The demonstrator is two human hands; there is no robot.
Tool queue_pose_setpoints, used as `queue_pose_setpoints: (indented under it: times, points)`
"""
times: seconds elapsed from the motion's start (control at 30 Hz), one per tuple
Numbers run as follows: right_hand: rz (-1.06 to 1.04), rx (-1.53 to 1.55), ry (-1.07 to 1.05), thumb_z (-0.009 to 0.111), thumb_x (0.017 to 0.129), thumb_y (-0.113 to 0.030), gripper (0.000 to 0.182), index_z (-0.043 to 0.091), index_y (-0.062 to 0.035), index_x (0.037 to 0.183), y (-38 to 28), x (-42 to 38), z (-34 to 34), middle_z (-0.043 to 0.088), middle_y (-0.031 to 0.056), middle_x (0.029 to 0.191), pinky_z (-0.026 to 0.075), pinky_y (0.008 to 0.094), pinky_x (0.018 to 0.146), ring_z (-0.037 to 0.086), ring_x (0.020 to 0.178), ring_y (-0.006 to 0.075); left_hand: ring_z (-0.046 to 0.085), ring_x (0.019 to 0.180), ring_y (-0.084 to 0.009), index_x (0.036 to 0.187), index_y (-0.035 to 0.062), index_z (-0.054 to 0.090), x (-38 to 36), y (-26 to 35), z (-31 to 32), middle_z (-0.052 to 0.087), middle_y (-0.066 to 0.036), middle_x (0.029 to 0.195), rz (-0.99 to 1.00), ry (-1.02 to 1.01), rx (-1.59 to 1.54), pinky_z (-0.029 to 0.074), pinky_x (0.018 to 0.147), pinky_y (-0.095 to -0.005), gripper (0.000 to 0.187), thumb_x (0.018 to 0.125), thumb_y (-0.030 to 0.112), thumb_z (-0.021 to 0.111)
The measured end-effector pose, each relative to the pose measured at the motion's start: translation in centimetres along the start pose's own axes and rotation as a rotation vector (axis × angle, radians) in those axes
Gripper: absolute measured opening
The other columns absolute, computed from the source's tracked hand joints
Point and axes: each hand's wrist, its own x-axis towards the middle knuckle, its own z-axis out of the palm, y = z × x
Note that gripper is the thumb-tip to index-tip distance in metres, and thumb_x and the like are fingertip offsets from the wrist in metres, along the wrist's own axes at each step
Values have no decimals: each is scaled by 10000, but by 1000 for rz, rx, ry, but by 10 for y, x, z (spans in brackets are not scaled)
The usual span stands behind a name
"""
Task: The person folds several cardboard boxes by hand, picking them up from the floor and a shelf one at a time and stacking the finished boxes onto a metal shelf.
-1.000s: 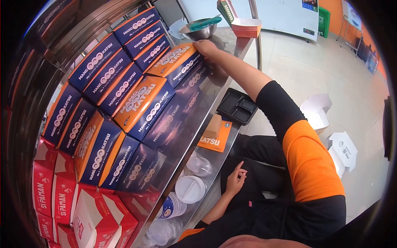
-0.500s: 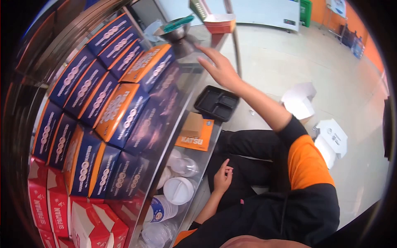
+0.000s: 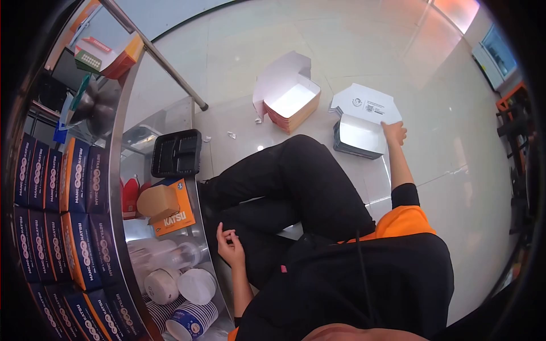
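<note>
My right hand [image 3: 394,133] is at the right edge of a stack of nested paper food boxes [image 3: 359,135] on the floor. Its thumb lies by the fold of the top box's printed white lid [image 3: 367,103], and the fingers curl at the outer corner. The box's inside is white, and its lid stands folded back. My left hand [image 3: 230,247] rests beside my thigh, empty, with its fingers loosely bent and apart. A second stack of open paper boxes [image 3: 293,108], brown-orange outside, sits to the left of the first.
On the left, a metal shelf [image 3: 122,108] carries rows of blue and orange Katsu boxes [image 3: 82,190]. The lower shelf holds a black compartment tray [image 3: 176,153], a Katsu box [image 3: 177,210] and paper cups [image 3: 190,318]. Paper scraps [image 3: 231,135] dot the floor.
My right hand has moved from above the upper shelf, near the metal bowl, to the box stack on the floor. The view has turned right. My left hand stays beside my leg.
</note>
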Motion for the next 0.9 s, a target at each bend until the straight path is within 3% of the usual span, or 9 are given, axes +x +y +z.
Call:
queue_pose_setpoints:
  times: [0.1,0.13,0.33,0.43,0.53,0.9]
  points:
    - [-304,-24,-323,691,784,-275,313,630,-45,987,51,19,48,646,189,997,510,463,842,617,983,378,557,645,-64,1353,43,466,-1,4,6,635,-50,863,12,55,27,436,501,-176,477,886,8,560]
    - [-339,125,-44,625,783,-129,149,620,-27,891,57,12,63,659,208,865,517,474,763,644,839,409,553,637,-63,1358,48,460,-3,5,6,634,-50,854,24,67,40,436,497,-178,478,892,17,561]
    - [-473,126,-67,626,757,-88,94,592,-19,809,75,9,61,660,205,832,494,474,714,639,822,396,544,650,-66,1332,34,484,-3,7,4,635,-46,871,62,40,114,410,485,-186,474,867,-15,558]
    - [-403,160,-65,579,774,-46,58,579,-12,821,71,1,56,649,219,833,498,484,729,639,829,407,545,650,-66,1331,34,485,-2,6,5,633,-45,869,59,49,111,411,487,-185,471,868,-13,559]
    - [-403,172,-22,604,772,-48,67,573,-10,818,68,-1,58,646,224,821,496,483,723,640,822,402,547,652,-65,1330,33,485,-5,9,5,632,-44,868,54,52,118,413,490,-184,470,869,-11,560]
    - [-557,251,-4,625,814,-67,110,536,-6,836,76,-14,55,639,226,771,492,488,684,633,773,423,544,657,-61,1329,43,490,-6,10,3,634,-37,883,42,53,113,408,493,-182,469,869,-5,563]
